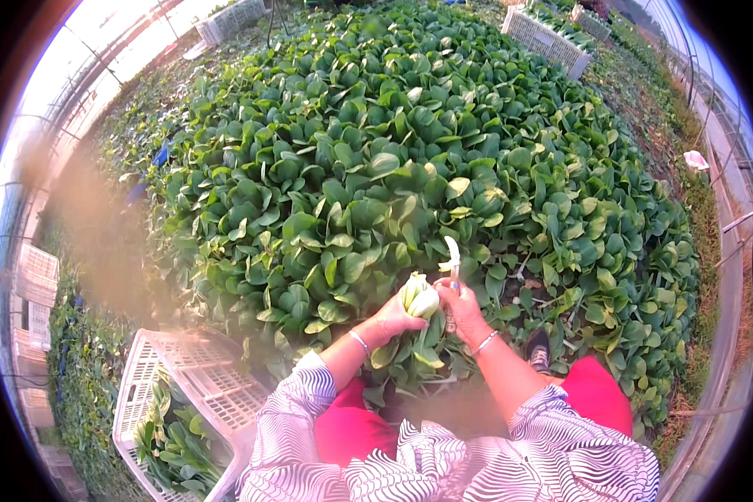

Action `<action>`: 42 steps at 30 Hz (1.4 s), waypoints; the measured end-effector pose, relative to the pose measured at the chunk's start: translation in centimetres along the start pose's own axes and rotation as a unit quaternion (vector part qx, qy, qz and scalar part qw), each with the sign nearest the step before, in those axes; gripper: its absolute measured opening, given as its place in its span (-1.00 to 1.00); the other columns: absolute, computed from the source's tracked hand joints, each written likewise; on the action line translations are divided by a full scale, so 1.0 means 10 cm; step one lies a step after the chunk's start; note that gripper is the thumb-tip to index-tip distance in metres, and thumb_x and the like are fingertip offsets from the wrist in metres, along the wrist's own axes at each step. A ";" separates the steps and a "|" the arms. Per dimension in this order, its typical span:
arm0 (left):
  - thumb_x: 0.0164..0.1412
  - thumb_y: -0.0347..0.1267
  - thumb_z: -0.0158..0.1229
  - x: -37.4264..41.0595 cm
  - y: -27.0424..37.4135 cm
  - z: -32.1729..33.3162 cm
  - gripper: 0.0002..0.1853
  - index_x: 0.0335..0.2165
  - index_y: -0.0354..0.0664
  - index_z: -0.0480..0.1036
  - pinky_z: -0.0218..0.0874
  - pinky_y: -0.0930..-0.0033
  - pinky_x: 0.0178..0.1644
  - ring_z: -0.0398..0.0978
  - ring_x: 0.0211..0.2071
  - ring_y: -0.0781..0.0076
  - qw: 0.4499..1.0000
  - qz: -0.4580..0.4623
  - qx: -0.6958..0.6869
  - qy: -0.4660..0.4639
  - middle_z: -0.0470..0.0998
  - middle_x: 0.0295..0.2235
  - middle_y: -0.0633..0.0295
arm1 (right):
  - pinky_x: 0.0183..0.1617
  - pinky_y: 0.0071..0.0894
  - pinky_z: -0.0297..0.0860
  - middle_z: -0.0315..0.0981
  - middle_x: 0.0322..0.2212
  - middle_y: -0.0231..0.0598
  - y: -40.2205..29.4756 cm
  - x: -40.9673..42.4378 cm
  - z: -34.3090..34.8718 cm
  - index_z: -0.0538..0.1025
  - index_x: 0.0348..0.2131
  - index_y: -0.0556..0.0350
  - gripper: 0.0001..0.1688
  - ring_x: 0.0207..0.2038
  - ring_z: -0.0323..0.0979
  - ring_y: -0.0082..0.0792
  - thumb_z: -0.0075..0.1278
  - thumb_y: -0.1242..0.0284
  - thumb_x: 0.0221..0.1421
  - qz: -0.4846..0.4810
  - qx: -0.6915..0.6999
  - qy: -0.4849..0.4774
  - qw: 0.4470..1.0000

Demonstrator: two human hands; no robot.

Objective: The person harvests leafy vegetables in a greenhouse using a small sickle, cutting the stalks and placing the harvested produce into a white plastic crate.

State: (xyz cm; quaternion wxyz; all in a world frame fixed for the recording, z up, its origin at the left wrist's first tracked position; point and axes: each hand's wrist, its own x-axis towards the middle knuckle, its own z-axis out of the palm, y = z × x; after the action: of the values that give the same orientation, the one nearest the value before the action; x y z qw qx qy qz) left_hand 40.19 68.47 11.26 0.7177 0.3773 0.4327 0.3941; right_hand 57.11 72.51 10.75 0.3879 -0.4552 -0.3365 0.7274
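Observation:
My left hand [390,321] is closed around a head of bok choy [422,300]. Its pale stem base points up and away from me, and its green leaves hang below my fingers. Just right of it, my right hand [462,309] grips a small curved-blade knife [454,256], probably a harvesting sickle, with the blade pointing up and away. A pale scrap, perhaps a bit of stalk, clings by the blade. Most of the handle is hidden in my fingers. Both hands are close together over the near edge of a dense bok choy bed [376,163].
A white plastic crate [191,370] at my lower left holds cut bok choy [185,445]. Other crates stand at the far right [546,44], far left [232,22] and along the left side [36,276]. My shoe [538,351] rests among the plants.

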 end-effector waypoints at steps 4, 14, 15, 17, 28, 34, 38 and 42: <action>-0.32 -0.51 0.24 -0.01 -0.57 -0.17 -0.18 0.02 -0.18 0.11 0.22 0.41 -0.12 0.39 -0.21 0.40 0.974 -0.043 0.224 0.014 0.42 -0.24 0.15 | -0.65 -0.61 0.19 0.34 -0.57 -0.41 0.75 -0.04 -0.51 0.35 -0.38 0.10 -0.73 -0.68 0.22 -0.63 -0.06 0.27 0.05 0.140 -0.159 0.038 0.977; -0.23 -0.47 0.09 0.28 -0.53 -0.25 -0.20 0.06 -0.32 0.01 0.25 0.19 -0.19 0.44 -0.30 -0.06 0.847 -0.096 0.522 -0.027 0.46 -0.37 -0.20 | -0.72 -0.54 0.10 0.25 -0.67 -0.39 1.42 0.40 -0.46 0.36 -0.35 -0.03 -0.76 -0.73 0.15 -0.56 -0.21 0.23 0.09 0.194 -0.198 -0.060 0.959; -0.24 -0.48 0.08 0.33 -0.51 -0.27 -0.18 0.08 -0.32 -0.01 0.25 0.18 -0.19 0.44 -0.30 -0.05 0.835 -0.107 0.539 -0.022 0.46 -0.38 -0.19 | -0.69 -0.54 0.12 0.26 -0.66 -0.39 1.44 0.47 -0.41 0.37 -0.32 -0.03 -0.75 -0.72 0.16 -0.56 -0.21 0.23 0.09 0.162 -0.187 -0.079 0.966; -0.25 -0.49 0.08 0.40 -0.49 -0.34 -0.10 0.13 -0.32 -0.12 0.26 0.18 -0.22 0.45 -0.34 -0.04 0.805 -0.129 0.578 -0.028 0.47 -0.40 -0.19 | -0.57 -0.44 0.22 0.37 -0.56 -0.24 1.45 0.64 -0.37 0.37 -0.25 0.04 -0.71 -0.61 0.31 -0.40 -0.20 0.27 0.08 0.201 -0.169 -0.026 0.965; -0.18 -0.50 0.00 0.70 -0.66 -0.55 -0.07 0.18 -0.10 -0.23 0.28 0.18 -0.25 0.48 -0.37 0.04 0.674 -0.159 0.718 -0.067 0.49 -0.41 -0.13 | -0.71 -0.31 0.20 0.28 -0.70 -0.19 1.76 1.13 -0.40 0.41 -0.37 0.25 -0.58 -0.72 0.28 -0.31 -0.22 0.20 0.09 0.297 -0.163 -0.048 0.940; -0.29 -0.50 0.16 0.78 -0.75 -1.02 0.11 0.18 -0.11 -0.35 0.26 0.17 -0.20 0.44 -0.31 -0.04 0.701 -0.242 0.670 -0.016 0.47 -0.35 -0.16 | -0.72 -0.39 0.16 0.24 -0.66 -0.23 1.71 1.08 -0.34 0.34 -0.41 0.20 -0.63 -0.73 0.21 -0.36 -0.16 0.20 0.05 0.242 -0.133 -0.053 0.960; -0.24 -0.45 0.13 0.78 -0.80 -1.09 0.06 0.17 -0.14 -0.34 0.23 0.20 -0.13 0.44 -0.25 -0.01 0.707 -0.248 0.663 -0.003 0.45 -0.28 -0.16 | -0.71 -0.36 0.20 0.24 -0.65 -0.22 1.81 1.21 -0.41 0.31 -0.37 0.18 -0.63 -0.71 0.24 -0.33 -0.15 0.21 0.05 0.286 -0.099 -0.056 0.951; -0.23 -0.42 0.14 0.76 -0.79 -1.14 0.06 0.17 -0.20 -0.35 0.24 0.20 -0.12 0.43 -0.24 -0.01 0.707 -0.282 0.649 -0.002 0.45 -0.27 -0.16 | -0.76 -0.47 0.03 0.11 -0.72 -0.36 1.84 1.22 -0.31 0.27 -0.47 0.10 -0.65 -0.76 0.08 -0.48 -0.18 0.17 0.08 0.241 -0.155 -0.042 0.957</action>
State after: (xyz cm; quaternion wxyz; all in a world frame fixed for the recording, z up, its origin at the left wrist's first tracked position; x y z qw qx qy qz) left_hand 34.03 74.31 -2.03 0.3743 0.6110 0.6667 -0.2051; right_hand 51.79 74.85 -10.80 0.1114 -0.5461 -0.3415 0.7568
